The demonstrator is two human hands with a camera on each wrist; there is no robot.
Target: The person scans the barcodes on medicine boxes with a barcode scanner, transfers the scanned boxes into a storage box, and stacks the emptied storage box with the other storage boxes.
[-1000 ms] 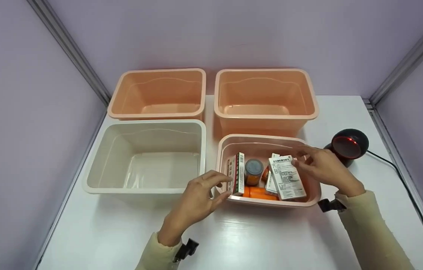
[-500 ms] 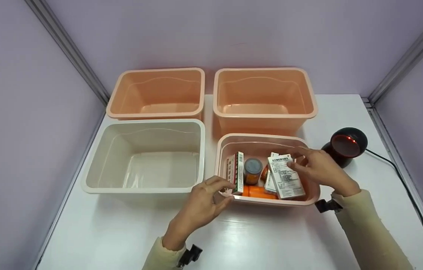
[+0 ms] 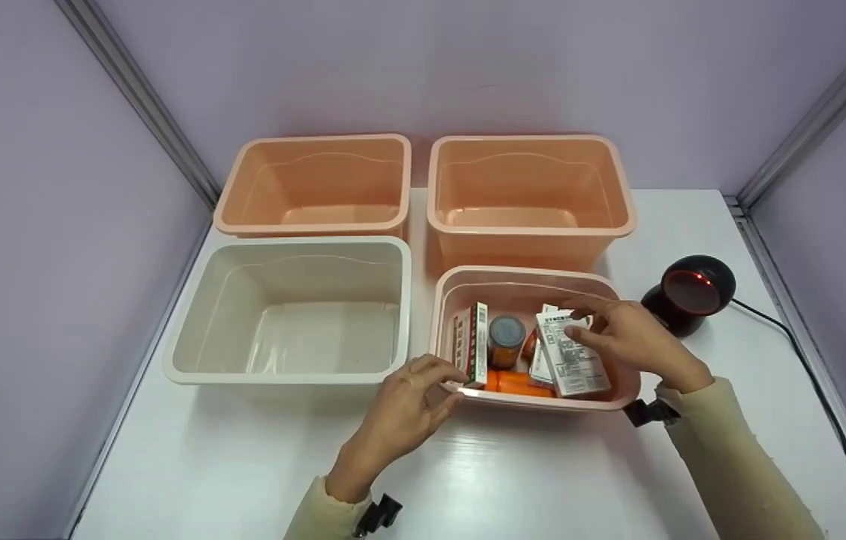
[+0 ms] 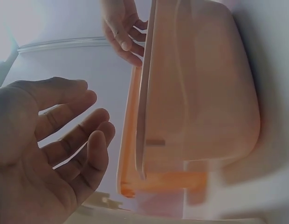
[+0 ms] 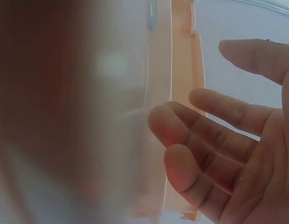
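Note:
My right hand [image 3: 629,337] hovers over the right side of a small pink bin [image 3: 524,276], its fingers loosely bent above a white printed box [image 3: 579,360]. In the right wrist view the fingers [image 5: 182,168] are spread with nothing between them. At the bin's front left corner is my left hand [image 3: 402,405], fingers relaxed, beside a narrow upright box [image 3: 472,345]. The left wrist view shows its palm bare. Between the boxes stands an orange bottle with a grey cap [image 3: 505,337]. Another orange bottle [image 3: 519,385] lies along the front wall. A second white box is partly hidden under the first.
Two orange bins stand at the back, left [image 3: 318,226] and right [image 3: 532,231]. A white bin [image 3: 280,379] is at the left. To the right, a black round device [image 3: 695,289] glows red, and its cable [image 3: 805,352] runs along the table's right side.
My right hand has drifted left, further over the white box. My left hand has shifted slightly right and down along the bin's corner. The things in the bin keep their places.

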